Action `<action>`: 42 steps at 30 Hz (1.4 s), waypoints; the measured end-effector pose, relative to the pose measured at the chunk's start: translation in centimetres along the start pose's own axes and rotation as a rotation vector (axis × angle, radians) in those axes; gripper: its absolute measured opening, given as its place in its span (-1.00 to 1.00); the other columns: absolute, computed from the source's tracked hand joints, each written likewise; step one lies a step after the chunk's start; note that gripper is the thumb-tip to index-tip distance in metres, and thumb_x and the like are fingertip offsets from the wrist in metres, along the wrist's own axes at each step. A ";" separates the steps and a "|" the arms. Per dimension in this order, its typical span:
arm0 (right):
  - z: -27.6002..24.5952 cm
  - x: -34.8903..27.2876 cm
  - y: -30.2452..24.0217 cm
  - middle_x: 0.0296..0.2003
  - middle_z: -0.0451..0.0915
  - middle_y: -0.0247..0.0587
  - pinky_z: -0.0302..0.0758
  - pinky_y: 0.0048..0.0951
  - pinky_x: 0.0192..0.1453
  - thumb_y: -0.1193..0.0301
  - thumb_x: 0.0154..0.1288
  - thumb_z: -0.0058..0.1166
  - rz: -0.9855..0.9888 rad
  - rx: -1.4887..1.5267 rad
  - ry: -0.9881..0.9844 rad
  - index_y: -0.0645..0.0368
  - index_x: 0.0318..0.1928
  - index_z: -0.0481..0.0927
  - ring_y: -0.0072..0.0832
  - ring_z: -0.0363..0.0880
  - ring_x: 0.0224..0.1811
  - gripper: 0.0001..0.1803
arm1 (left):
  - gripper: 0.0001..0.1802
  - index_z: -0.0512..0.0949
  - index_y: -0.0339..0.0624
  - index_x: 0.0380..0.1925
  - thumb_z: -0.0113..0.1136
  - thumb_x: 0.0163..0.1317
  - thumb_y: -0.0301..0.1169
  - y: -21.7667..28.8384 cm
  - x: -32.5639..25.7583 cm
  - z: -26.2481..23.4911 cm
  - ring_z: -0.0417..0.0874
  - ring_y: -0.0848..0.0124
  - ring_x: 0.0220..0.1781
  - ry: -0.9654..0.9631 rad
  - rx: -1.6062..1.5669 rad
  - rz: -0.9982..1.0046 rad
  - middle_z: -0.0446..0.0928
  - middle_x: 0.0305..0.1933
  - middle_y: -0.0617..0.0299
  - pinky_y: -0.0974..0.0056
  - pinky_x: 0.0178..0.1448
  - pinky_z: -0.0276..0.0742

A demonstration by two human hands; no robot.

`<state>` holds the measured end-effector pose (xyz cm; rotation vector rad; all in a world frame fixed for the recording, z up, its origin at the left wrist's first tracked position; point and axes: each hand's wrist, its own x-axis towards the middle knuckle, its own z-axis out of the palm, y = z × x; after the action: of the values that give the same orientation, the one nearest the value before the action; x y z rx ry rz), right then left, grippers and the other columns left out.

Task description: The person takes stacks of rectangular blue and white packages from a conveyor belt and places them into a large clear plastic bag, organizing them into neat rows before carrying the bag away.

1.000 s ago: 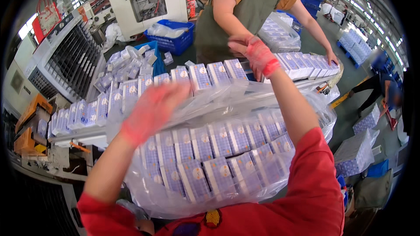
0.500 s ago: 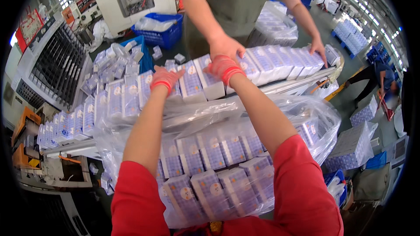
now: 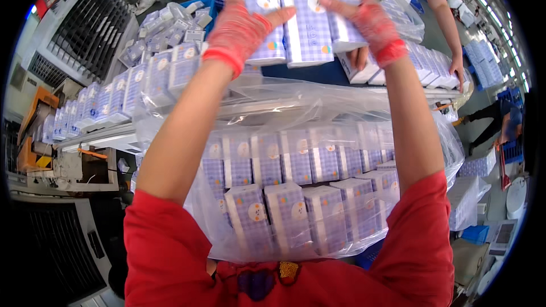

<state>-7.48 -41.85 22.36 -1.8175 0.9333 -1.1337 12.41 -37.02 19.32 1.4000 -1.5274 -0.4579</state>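
You hold three packs (image 3: 309,25) side by side in the air, squeezed between your left hand (image 3: 250,25) and your right hand (image 3: 364,23). Your left thumb lies across the front of the left pack, and your right thumb presses on the front of the right one. The other fingers go around the outer sides, and I cannot tell how their tips are placed behind. The middle pack seems to be held only by the pressure of its neighbours.

Below your fingers there is the dark belt (image 3: 293,74); to the left of them stands one row (image 3: 116,99), and to the right another row (image 3: 418,68), where a co-worker's hand (image 3: 456,69) rests at the far end. Nearer to your body than the fingers lies the clear bag (image 3: 335,115) with packed rows (image 3: 290,216) inside.

In my judgement, the step in hand is the carrying of this group. The next move calls for equal pressure from both palms and level wrists, otherwise the middle pack may slip down. Toward the bag, the loose film would need care.
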 end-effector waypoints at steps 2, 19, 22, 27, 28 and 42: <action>1.8 -1.4 -5.5 -0.27 0.51 -0.30 0.41 -0.58 -0.13 0.62 -0.14 0.19 -0.322 0.261 0.008 0.18 -0.08 0.34 -0.59 0.47 -0.21 -0.48 | -0.54 0.32 -0.30 -0.17 0.22 -0.05 -0.31 3.3 -1.8 -4.2 0.51 0.44 -0.27 -0.029 -0.373 0.187 0.47 -0.23 0.15 0.42 -0.15 0.42; 19.1 -16.4 -7.2 -0.10 0.32 0.05 0.26 -0.44 0.06 0.25 -0.31 0.33 0.069 0.077 -0.011 0.34 0.18 -0.17 -0.30 0.31 -0.02 0.13 | -0.32 0.12 -0.16 0.03 0.18 -0.14 -0.55 -2.6 -21.3 -15.8 0.45 0.37 -0.11 -0.073 -0.601 -0.438 0.39 -0.13 0.15 0.30 -0.05 0.42; 21.7 -19.6 -6.2 -0.08 0.34 -0.03 0.31 -0.47 -0.02 0.28 -0.25 0.31 0.241 -0.031 -0.173 0.30 0.20 -0.18 -0.39 0.35 -0.06 0.10 | -0.29 0.09 -0.21 0.03 0.21 -0.15 -0.55 -5.3 -26.2 -17.2 0.44 0.37 -0.11 -0.109 -0.465 -0.497 0.36 -0.11 0.13 0.32 -0.05 0.42; 19.7 -19.4 -8.3 -0.26 0.47 0.01 0.33 -0.36 -0.05 -0.02 -0.17 0.16 0.589 -0.779 -0.770 0.25 0.15 0.05 -0.20 0.42 -0.12 -0.05 | 0.01 -0.30 -0.24 0.19 0.22 -0.15 -0.55 -6.1 -30.7 -15.8 0.39 0.42 -0.09 -0.127 -0.464 -0.593 0.30 -0.03 0.10 0.35 0.02 0.32; 19.8 -19.1 -8.5 -0.34 0.47 -0.03 0.35 -0.34 -0.11 -0.03 -0.15 0.12 0.450 -0.888 -0.738 0.24 0.03 0.17 -0.20 0.43 -0.19 -0.18 | -0.12 -0.17 -0.24 0.19 0.16 -0.07 -0.55 -5.9 -30.2 -16.0 0.39 0.46 -0.11 -0.138 -0.399 -0.566 0.33 -0.05 0.13 0.39 0.00 0.31; 30.9 -16.8 -7.7 -0.18 0.40 -0.11 0.17 -0.07 0.01 0.00 -0.14 -0.04 0.066 -0.804 -0.649 0.13 -0.18 0.37 -0.24 0.39 -0.11 -0.44 | -0.73 0.44 -0.35 -0.24 -0.01 0.04 -0.45 -14.3 -28.1 -16.2 0.48 0.38 -0.30 -0.013 -0.203 -0.664 0.50 -0.33 0.06 0.35 -0.19 0.36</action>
<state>16.91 -16.68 14.21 -2.5223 1.0998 -0.0350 29.67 -10.06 4.16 1.7211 -0.9580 -0.9939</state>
